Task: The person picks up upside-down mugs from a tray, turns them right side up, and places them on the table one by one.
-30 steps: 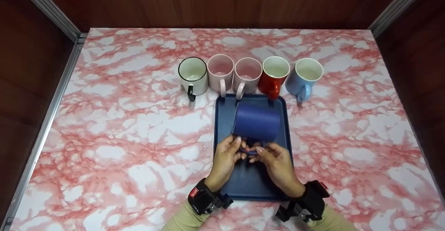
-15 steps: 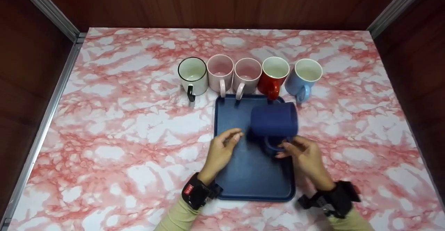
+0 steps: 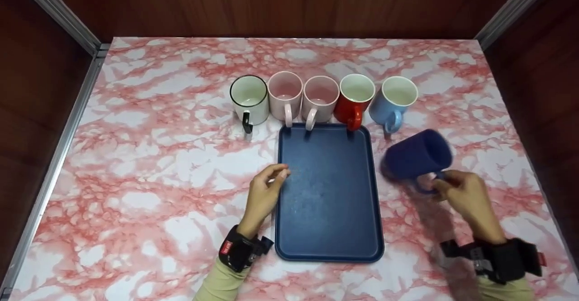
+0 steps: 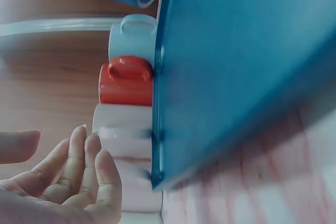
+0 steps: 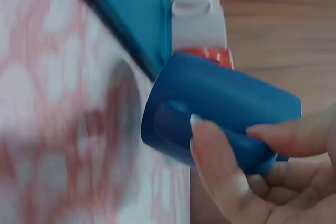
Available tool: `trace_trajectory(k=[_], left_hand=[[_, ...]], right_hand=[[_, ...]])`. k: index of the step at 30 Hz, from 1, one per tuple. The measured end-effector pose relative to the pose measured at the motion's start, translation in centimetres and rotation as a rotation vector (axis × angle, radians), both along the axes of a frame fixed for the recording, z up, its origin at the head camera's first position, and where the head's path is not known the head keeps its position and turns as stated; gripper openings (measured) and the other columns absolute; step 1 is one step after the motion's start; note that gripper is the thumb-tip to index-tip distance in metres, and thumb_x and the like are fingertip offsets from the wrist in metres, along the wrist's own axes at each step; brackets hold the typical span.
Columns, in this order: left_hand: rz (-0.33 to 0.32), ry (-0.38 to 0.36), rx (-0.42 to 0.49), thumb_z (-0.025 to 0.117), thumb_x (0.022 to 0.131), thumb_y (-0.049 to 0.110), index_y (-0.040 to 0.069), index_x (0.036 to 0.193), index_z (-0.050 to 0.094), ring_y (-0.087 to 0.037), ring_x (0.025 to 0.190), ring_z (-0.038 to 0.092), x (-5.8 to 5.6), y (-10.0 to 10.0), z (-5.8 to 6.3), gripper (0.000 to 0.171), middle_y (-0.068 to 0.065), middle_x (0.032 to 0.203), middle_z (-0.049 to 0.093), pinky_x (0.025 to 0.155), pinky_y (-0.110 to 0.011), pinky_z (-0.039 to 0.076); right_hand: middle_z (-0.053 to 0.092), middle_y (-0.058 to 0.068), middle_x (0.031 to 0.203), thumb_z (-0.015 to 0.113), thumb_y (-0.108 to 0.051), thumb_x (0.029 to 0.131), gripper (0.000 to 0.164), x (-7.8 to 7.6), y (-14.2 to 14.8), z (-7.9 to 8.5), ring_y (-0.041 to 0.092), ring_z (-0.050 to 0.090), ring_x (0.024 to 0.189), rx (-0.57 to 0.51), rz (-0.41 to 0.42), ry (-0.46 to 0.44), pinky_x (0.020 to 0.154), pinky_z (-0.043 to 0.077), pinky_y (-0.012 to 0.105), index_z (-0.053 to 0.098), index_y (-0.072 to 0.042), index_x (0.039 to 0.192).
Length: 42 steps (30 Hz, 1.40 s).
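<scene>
My right hand [image 3: 468,197] grips a dark blue mug [image 3: 409,158] by its handle, to the right of the tray. The mug is tilted, its mouth facing up and right in the head view, and its shadow falls on the table below it. In the right wrist view my thumb and fingers close on the handle of the mug [image 5: 220,103]. My left hand [image 3: 264,190] hovers at the left edge of the dark blue tray [image 3: 330,201], fingers loosely bent and holding nothing. The left wrist view shows that hand [image 4: 79,182] with its fingers apart from the thumb.
Behind the tray stands a row of upright mugs: a white one with black rim [image 3: 249,95], two pink ones [image 3: 285,97], a red one [image 3: 355,99] and a light blue one [image 3: 394,102]. Their handles face me. Wooden panels [image 3: 289,4] wall the table's back and sides.
Both hands were at the mug over the tray; the left let go and drew back left. The right hand carried the mug rightward off the tray, turning its mouth up and right.
</scene>
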State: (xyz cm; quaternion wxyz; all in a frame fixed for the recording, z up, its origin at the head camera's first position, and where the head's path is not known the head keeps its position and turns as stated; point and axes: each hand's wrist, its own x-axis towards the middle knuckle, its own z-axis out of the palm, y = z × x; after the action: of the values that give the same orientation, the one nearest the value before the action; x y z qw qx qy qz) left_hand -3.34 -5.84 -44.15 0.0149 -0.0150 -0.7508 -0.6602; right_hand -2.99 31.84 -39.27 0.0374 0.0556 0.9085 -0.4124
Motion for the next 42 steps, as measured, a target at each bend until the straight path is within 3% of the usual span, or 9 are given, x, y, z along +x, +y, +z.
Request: trace_trajectory(k=[4,8,11,15,20,24,31,33,42], left_hand=[[0.030,-0.016,-0.021,0.054,0.092,0.013,-0.007,0.108,0.060,-0.025,0.093,0.061,0.1,-0.9,-0.3,0.025,-0.017,0.097,0.066,0.078,-0.031,0.048],[0.059,-0.045,-0.007,0.055,0.091,0.008,-0.007,0.106,0.061,-0.027,0.092,0.060,0.2,-1.5,-0.2,0.022,-0.018,0.096,0.066,0.072,-0.025,0.046],[0.062,-0.050,0.002,0.054,0.091,0.003,-0.009,0.103,0.061,-0.029,0.091,0.060,0.6,-1.5,1.0,0.019,-0.021,0.094,0.065,0.071,-0.024,0.046],[0.057,-0.061,-0.002,0.052,0.091,0.000,-0.010,0.102,0.060,-0.029,0.091,0.060,1.2,-1.4,2.6,0.018,-0.023,0.095,0.064,0.071,-0.025,0.046],[0.052,-0.072,0.007,0.051,0.091,0.001,-0.010,0.103,0.060,-0.032,0.092,0.059,1.3,-1.4,3.0,0.018,-0.026,0.096,0.062,0.073,-0.030,0.048],[0.054,-0.074,-0.001,0.051,0.091,0.001,-0.010,0.103,0.060,-0.032,0.093,0.059,1.4,-1.5,2.7,0.019,-0.026,0.096,0.063,0.074,-0.027,0.047],[0.063,-0.080,0.024,0.054,0.092,0.007,-0.008,0.106,0.060,-0.030,0.092,0.059,0.8,-1.9,-0.5,0.022,-0.019,0.096,0.065,0.074,-0.029,0.047],[0.067,-0.074,0.015,0.054,0.092,0.009,-0.007,0.107,0.060,-0.028,0.091,0.060,0.8,-1.9,-0.7,0.023,-0.017,0.096,0.066,0.073,-0.027,0.046],[0.054,-0.046,0.004,0.053,0.092,0.008,-0.008,0.107,0.060,-0.030,0.089,0.060,0.7,-1.5,-0.7,0.023,-0.018,0.094,0.065,0.074,-0.030,0.049]], right_hand=[[0.067,0.018,0.079,0.055,-0.007,0.088,0.029,-1.8,1.4,0.3,0.012,0.063,0.053,0.014,-0.094,-0.022,0.054,0.051,0.024,0.058,0.017,0.104],[0.066,0.000,0.067,0.059,-0.013,0.086,0.032,-4.0,2.3,0.6,0.011,0.062,0.050,0.039,-0.161,-0.028,0.052,0.050,0.022,0.060,0.015,0.103],[0.064,-0.007,0.061,0.060,-0.013,0.084,0.031,-5.7,2.7,0.6,0.010,0.061,0.048,0.047,-0.185,-0.022,0.050,0.050,0.022,0.061,0.014,0.101],[0.064,-0.006,0.060,0.058,-0.008,0.082,0.031,-8.0,2.9,0.4,0.009,0.061,0.046,0.037,-0.186,-0.032,0.049,0.050,0.023,0.059,0.017,0.101],[0.062,-0.001,0.052,0.055,-0.006,0.079,0.028,-10.1,3.0,0.2,0.005,0.058,0.042,0.131,-0.179,-0.029,0.047,0.045,0.016,0.062,0.016,0.095],[0.058,-0.004,0.045,0.053,-0.005,0.078,0.027,-11.4,3.0,0.0,0.002,0.055,0.039,0.182,-0.163,-0.005,0.046,0.041,0.013,0.064,0.016,0.090],[0.048,-0.014,0.036,0.052,-0.007,0.074,0.022,-12.9,2.7,-0.3,-0.005,0.047,0.033,0.276,-0.146,0.040,0.059,0.038,0.018,0.067,0.006,0.066],[0.047,-0.016,0.035,0.052,-0.007,0.074,0.021,-13.2,2.7,-0.4,-0.006,0.046,0.033,0.283,-0.146,0.051,0.058,0.038,0.019,0.067,0.005,0.063],[0.064,0.004,0.056,0.059,-0.010,0.083,0.028,-13.9,2.3,-0.7,0.001,0.056,0.040,0.129,-0.119,0.041,0.043,0.045,0.015,0.063,0.016,0.092]])
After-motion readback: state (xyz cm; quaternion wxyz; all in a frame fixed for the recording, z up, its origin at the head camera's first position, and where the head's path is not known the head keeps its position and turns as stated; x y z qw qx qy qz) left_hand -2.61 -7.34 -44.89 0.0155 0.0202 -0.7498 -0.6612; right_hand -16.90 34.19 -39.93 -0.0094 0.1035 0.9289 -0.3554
